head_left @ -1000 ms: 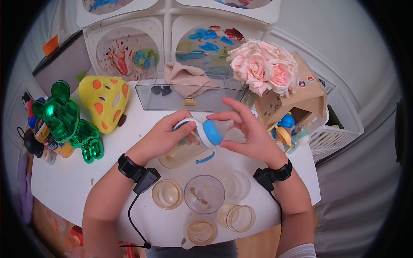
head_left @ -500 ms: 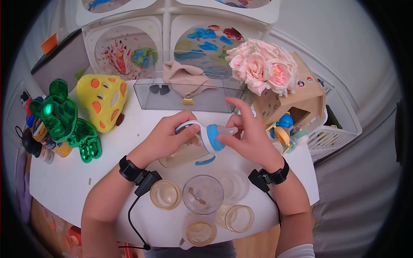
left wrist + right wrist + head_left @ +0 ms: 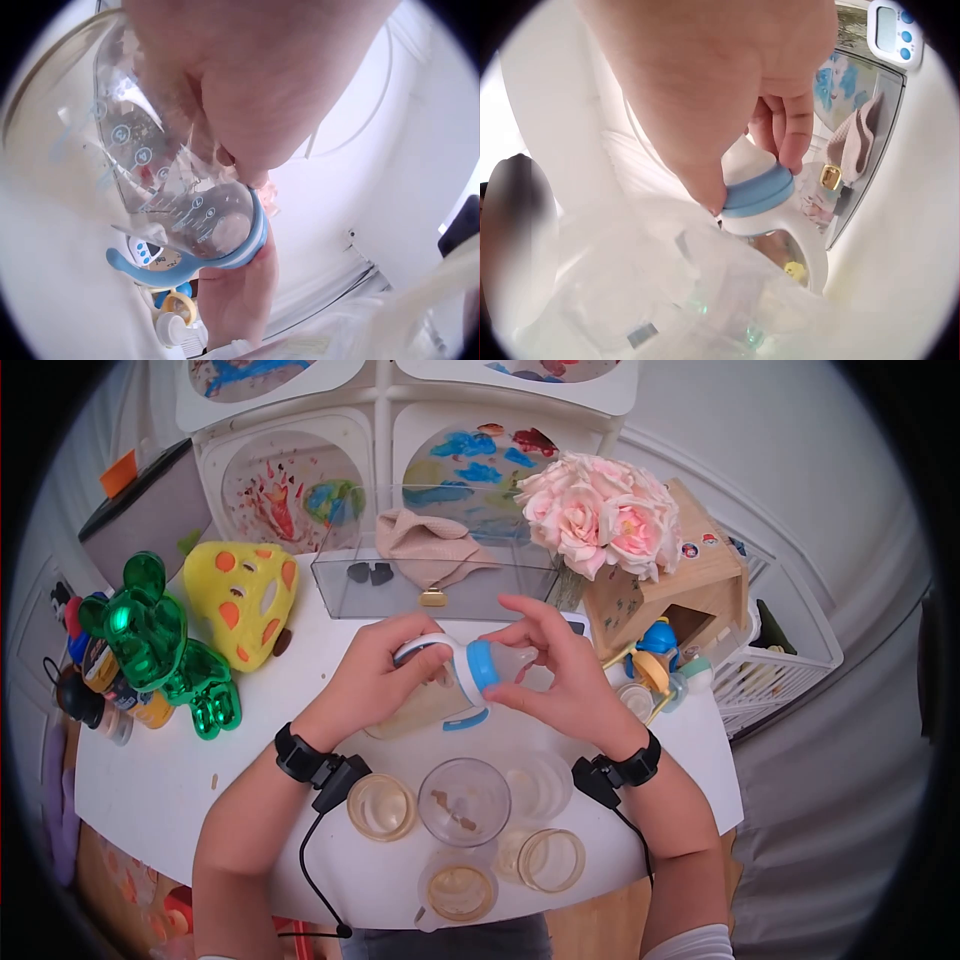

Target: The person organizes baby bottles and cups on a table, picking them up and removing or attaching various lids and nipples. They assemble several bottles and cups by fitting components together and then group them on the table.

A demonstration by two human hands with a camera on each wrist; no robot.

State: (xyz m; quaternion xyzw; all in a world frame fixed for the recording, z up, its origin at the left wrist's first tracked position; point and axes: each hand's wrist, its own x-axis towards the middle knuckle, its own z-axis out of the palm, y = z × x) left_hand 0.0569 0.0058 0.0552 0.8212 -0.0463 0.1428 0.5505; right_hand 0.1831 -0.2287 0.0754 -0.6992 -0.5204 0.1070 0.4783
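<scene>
A clear baby bottle [image 3: 405,718] with printed measuring marks lies tilted in the air above the table. My left hand [image 3: 385,672] grips its body beside the white-and-blue handle [image 3: 154,274], thumb on top. At the bottle's top is a blue collar [image 3: 483,666] with a clear nipple [image 3: 516,658] pointing right. My right hand [image 3: 562,672] pinches this collar between thumb and fingers, as the right wrist view also shows, its index finger raised away. The left palm hides part of the bottle.
Several clear containers stand near me, among them a wide cup [image 3: 464,800] and an amber-rimmed jar [image 3: 380,807]. Behind the bottle is a transparent box [image 3: 345,595]. A green bear figure [image 3: 150,640] and yellow plush [image 3: 240,600] stand left; pink roses [image 3: 605,520] and a wooden house [image 3: 690,585] right.
My right thumb and fingers have shifted around the collar, from lying over the nipple's base half a second ago to its sides now. The bottle has moved slightly left.
</scene>
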